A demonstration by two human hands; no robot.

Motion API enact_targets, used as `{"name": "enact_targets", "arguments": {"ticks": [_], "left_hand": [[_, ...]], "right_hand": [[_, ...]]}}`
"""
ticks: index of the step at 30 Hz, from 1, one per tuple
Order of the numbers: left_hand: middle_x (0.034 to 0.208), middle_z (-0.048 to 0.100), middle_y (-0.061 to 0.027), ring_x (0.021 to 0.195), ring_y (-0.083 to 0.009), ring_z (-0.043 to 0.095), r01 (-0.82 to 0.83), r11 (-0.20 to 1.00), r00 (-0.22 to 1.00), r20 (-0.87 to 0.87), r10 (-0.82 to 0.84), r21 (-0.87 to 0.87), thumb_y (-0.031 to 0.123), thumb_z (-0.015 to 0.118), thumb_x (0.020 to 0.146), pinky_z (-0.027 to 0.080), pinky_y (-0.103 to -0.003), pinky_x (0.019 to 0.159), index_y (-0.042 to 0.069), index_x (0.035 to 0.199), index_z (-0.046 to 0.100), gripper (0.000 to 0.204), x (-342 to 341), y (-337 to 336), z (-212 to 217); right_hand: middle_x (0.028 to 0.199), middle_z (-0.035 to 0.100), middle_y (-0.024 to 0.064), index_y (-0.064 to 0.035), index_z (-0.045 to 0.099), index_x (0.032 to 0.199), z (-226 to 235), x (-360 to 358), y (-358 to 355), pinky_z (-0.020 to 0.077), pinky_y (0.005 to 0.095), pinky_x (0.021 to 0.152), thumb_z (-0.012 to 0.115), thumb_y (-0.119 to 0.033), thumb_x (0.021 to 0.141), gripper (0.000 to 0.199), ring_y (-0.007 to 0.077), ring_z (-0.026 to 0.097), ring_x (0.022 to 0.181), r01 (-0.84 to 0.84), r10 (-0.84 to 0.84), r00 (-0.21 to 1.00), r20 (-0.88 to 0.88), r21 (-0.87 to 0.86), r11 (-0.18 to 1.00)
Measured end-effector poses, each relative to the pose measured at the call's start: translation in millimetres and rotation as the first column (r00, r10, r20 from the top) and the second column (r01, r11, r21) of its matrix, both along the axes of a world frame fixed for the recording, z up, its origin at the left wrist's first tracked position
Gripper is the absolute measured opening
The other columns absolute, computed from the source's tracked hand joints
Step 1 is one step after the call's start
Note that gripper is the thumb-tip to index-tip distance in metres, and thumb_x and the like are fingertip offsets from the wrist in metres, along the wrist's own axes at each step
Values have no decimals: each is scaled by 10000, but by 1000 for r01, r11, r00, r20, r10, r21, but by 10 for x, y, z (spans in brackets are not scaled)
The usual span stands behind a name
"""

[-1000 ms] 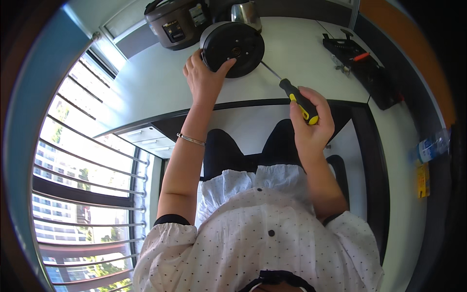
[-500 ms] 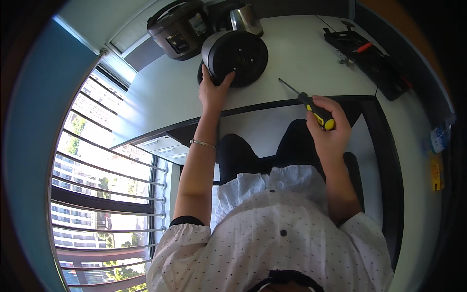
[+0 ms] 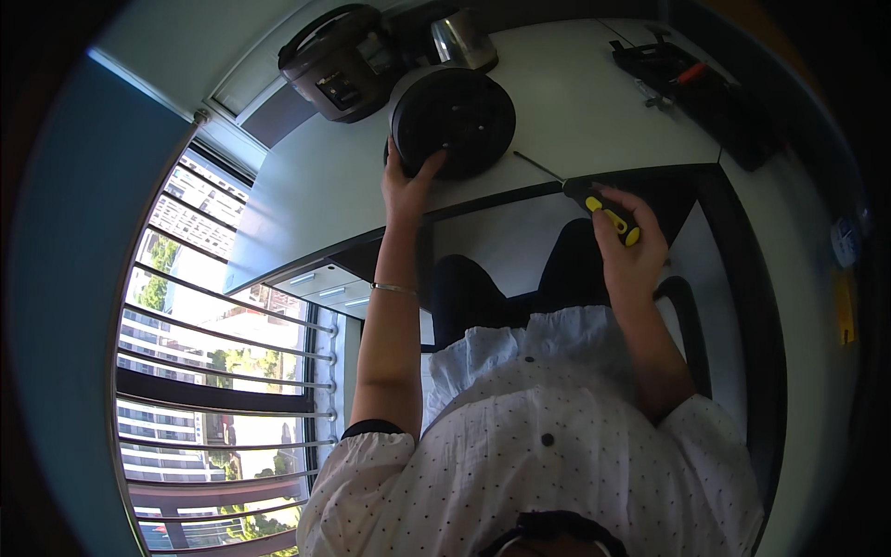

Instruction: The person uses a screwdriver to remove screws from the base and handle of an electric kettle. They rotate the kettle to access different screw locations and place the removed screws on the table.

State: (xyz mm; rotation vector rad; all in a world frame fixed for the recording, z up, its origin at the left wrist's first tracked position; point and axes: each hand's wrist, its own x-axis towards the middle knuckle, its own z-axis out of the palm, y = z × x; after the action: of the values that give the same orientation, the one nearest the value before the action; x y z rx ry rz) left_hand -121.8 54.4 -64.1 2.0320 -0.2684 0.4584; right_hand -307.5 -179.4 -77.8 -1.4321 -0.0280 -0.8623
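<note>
A round appliance [image 3: 455, 121] with a black underside and a silvery side stands tipped on the white table, its underside turned toward me. Small light spots, perhaps screws, show on that dark face. My left hand [image 3: 408, 188] grips its lower left rim, thumb on the underside and fingers round the side, partly hidden. In my right hand [image 3: 636, 237] is a screwdriver [image 3: 594, 202] with a black and yellow handle, the fingers wrapped round it. Its thin shaft points up and left over the table. The tip is close to the appliance's right side, apart from it.
Behind the appliance stand a dark rice cooker or pressure cooker [image 3: 339, 70] and a silver kettle-like vessel [image 3: 464, 42]. An open black tool case [image 3: 696, 97] with a red-handled tool lies at the far right. A barred window [image 3: 223, 371] is on the left.
The screwdriver's tip has come a little closer to the appliance. My left hand keeps its hold on the rim. The whole view has shifted slightly and looks darker.
</note>
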Motion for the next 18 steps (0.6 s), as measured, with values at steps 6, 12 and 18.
{"name": "enact_targets", "arguments": {"ticks": [6, 12, 18], "left_hand": [[1144, 594, -182, 1062, -284, 570, 15, 1000, 999, 43, -14, -24, 362, 753, 686, 424, -340, 916, 70, 1372, 393, 828, -35, -19, -3], [1135, 598, -178, 1043, -283, 574, 15, 1000, 999, 50, -14, -19, 354, 749, 689, 429, -343, 903, 78, 1369, 401, 812, 6, -20, -21], [1102, 605, -174, 1016, -289, 581, 10, 1000, 997, 74, -10, 0, 370, 734, 698, 436, -350, 881, 68, 1345, 423, 779, -31, -39, -7]], "right_hand": [[1075, 620, 197, 26, 573, 1015, -114, -94, 85, 537, 272, 634, 668, -1, 698, 332, 239, 668, 756, 257, -57, 906, 420, -438, 862], [1065, 619, 192, 20, 590, 968, -87, -12, 205, 539, 273, 621, 684, -16, 689, 297, 246, 664, 744, 254, -10, 890, 457, -477, 841], [1054, 619, 188, 18, 592, 961, -129, 60, 258, 542, 279, 619, 686, -21, 700, 280, 248, 664, 749, 245, -6, 892, 452, -471, 848]]}}
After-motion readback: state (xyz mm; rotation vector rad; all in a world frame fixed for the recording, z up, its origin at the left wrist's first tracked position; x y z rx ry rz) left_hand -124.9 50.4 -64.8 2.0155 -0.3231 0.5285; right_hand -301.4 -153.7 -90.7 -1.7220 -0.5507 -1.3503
